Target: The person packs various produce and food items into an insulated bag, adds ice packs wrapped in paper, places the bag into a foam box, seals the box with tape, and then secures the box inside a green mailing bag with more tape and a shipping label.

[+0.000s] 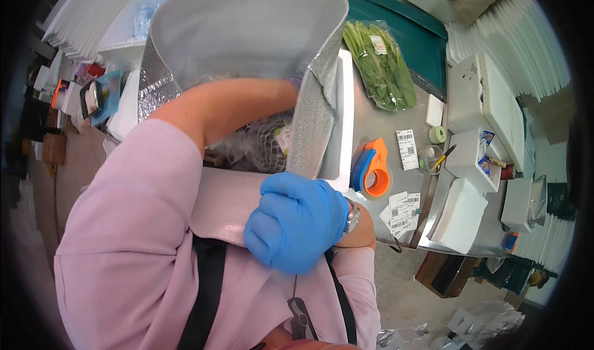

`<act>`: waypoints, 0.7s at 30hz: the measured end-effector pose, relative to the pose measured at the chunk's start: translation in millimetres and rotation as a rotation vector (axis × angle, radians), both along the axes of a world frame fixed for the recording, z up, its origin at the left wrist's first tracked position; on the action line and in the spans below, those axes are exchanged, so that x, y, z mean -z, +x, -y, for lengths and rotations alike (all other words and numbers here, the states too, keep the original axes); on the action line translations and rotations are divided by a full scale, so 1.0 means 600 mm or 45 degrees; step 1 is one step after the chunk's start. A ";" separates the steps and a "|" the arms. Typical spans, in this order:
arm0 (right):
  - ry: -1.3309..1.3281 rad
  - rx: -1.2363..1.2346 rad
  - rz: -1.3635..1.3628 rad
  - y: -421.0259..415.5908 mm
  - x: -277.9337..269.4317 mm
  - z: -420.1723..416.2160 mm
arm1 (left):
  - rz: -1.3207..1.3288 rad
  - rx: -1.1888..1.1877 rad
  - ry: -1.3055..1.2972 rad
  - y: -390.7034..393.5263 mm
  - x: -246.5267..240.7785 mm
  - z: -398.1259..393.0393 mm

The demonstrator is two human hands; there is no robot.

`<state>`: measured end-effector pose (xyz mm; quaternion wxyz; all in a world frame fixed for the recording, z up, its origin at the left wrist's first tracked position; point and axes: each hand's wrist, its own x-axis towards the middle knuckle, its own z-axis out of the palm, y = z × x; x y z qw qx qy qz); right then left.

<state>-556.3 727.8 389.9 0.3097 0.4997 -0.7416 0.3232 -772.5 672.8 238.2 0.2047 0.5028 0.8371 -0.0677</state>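
A silver foil-lined insulated bag [241, 30] stands open before me, inside a white foam box [344, 118]. My left forearm reaches into it from the left; my left hand is hidden behind the bag's folded side, with only a bit of glove cuff showing at the wrist. My right hand [297, 222], in a blue glove with a watch at the wrist, is closed on the bag's near edge. Inside the bag, below my forearm, lie clear plastic packaging and a dark netted pack [269, 146] with a label. What else the bag holds is hidden.
On the steel table [371, 95] at right lie bagged leafy greens [383, 67], an orange and blue tape dispenser [371, 169], printed labels [403, 213], a clear cup with a yellow pen [431, 160] and a green tape roll [436, 135]. Foam boxes [473, 160] and stacked white foam sheets stand beyond.
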 end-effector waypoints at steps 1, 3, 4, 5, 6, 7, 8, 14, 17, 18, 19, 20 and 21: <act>0.118 -0.025 -0.008 0.002 -0.006 -0.010 | -0.037 0.005 0.056 0.003 0.002 0.011; 0.356 -0.091 -0.028 0.003 -0.018 -0.033 | -0.140 0.037 0.168 0.007 -0.002 0.051; 0.435 -0.053 -0.048 0.007 -0.018 -0.039 | -0.210 0.088 0.246 0.016 -0.022 0.074; 0.256 -0.002 -0.054 0.009 -0.022 -0.041 | -0.290 0.121 0.316 0.020 -0.046 0.103; 0.075 0.052 -0.041 0.009 -0.022 -0.044 | -0.352 0.140 0.388 0.031 -0.078 0.132; -0.069 0.060 -0.067 -0.002 -0.030 -0.058 | -0.343 0.092 0.407 0.051 -0.143 0.161; -0.214 0.063 -0.097 -0.013 -0.034 -0.073 | -0.331 0.042 0.422 0.067 -0.205 0.193; -1.178 0.717 0.761 -0.223 0.046 -0.213 | 0.242 -0.657 0.067 0.229 -0.417 0.416; -1.128 0.523 1.197 -0.392 0.256 -0.348 | -0.065 -0.569 0.806 0.303 -0.453 0.476; -0.895 0.664 1.261 -0.453 0.326 -0.379 | -0.139 -0.683 0.954 0.350 -0.471 0.478; -0.469 0.993 1.167 -0.496 0.398 -0.420 | -0.341 -0.885 1.112 0.380 -0.451 0.481; 0.014 1.342 0.989 -0.522 0.469 -0.483 | -0.434 -1.051 1.255 0.397 -0.420 0.490; 0.279 1.567 0.871 -0.522 0.526 -0.542 | -0.481 -1.190 1.443 0.395 -0.376 0.511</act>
